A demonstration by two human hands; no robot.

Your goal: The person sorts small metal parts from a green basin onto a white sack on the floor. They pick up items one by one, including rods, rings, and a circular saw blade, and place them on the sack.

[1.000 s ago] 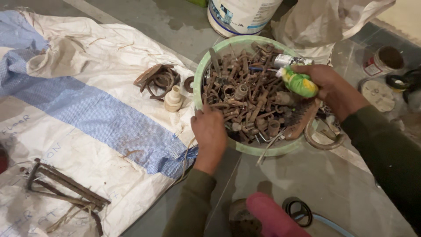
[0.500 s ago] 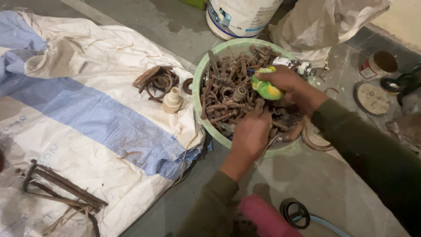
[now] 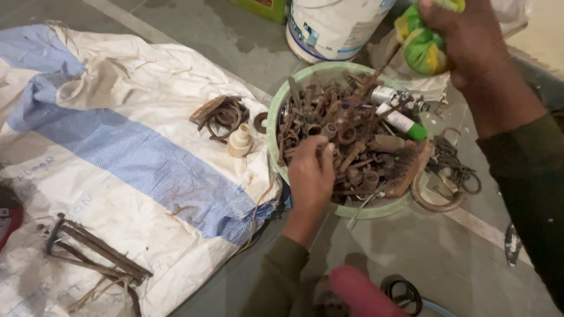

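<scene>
A pale green bowl [image 3: 276, 111] on the floor is heaped with rusty bolts, nuts and metal scraps [image 3: 346, 135]. My left hand [image 3: 309, 170] reaches into the near side of the heap, fingers curled around rusty pieces. My right hand [image 3: 470, 44] is raised above the bowl's far right, closed on a green and yellow ball-like object [image 3: 422, 44]. A white tube with a green cap [image 3: 402, 122] lies on top of the scraps.
A white and blue woven sack [image 3: 117, 158] is spread on the left, carrying rusty rings [image 3: 220, 114], a small cream knob [image 3: 239, 141] and bent rusty rods [image 3: 94, 255]. A white bucket [image 3: 332, 26] stands behind the bowl. Chain and a rusty ring [image 3: 449, 170] lie right. A pink object [image 3: 358, 293] is near the bottom.
My right hand has lifted the green and yellow object up out of the bowl toward the top right. My left hand has stayed digging in the scraps.
</scene>
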